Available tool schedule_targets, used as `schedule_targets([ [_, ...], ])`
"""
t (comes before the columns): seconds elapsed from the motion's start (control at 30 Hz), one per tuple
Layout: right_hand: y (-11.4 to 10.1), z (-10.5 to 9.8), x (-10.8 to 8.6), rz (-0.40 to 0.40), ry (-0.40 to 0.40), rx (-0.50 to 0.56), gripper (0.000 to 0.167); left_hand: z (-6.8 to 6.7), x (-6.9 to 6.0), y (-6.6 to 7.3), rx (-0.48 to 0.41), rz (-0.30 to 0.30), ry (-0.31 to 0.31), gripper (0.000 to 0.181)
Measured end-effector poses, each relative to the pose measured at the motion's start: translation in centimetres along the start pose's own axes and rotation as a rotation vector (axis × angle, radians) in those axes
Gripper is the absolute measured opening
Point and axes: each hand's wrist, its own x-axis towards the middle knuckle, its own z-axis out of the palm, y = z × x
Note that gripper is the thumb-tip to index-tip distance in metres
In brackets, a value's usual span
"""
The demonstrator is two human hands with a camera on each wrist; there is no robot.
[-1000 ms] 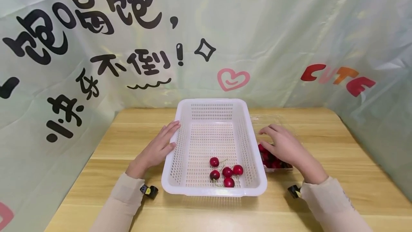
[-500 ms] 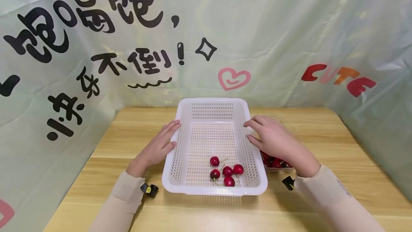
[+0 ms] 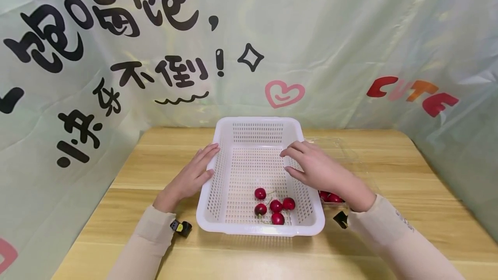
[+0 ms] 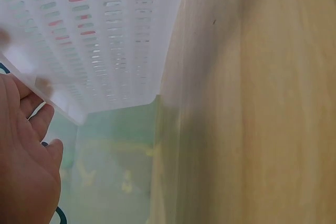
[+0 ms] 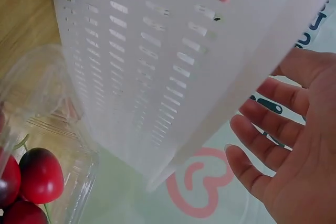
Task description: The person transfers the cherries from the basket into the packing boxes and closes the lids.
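Note:
A white perforated plastic basket (image 3: pixel 260 228) stands on the table with several dark red cherries (image 3: pixel 276 205) near its front end. My left hand (image 3: pixel 190 176) rests at the basket's left rim, fingers extended and the fingertips on the edge. Over the right rim reaches my right hand (image 3: pixel 317 168), its fingers loosely bent, thumb and forefinger apart, and nothing visible between them. In the right wrist view its fingers (image 5: pixel 262 135) hang beside the rim, which hides the thumb. A clear plastic box (image 3: pixel 334 203) of cherries (image 5: pixel 41 176) sits right of the basket, partly under my right forearm.
The clear box's raised lid (image 3: pixel 330 142) lies toward the back. Black-and-yellow pieces (image 3: pixel 181 228) hang at both cuffs. A printed cloth (image 3: pixel 330 55) walls in the wooden table (image 3: pixel 163 150) at the back and sides.
My right hand has moved left from above the cherry box to over the basket's right rim. The left hand and the cherries in the basket have stayed in place.

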Motion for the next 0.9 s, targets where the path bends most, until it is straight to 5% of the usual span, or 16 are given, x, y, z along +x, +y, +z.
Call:
schedule_targets([
  [0.9, -3.7, -1.6, 4.5, -0.158, -0.151, -0.084, 0.039, 0.1, 0.2, 0.0, -0.010, 0.002, 0.010, 0.056],
])
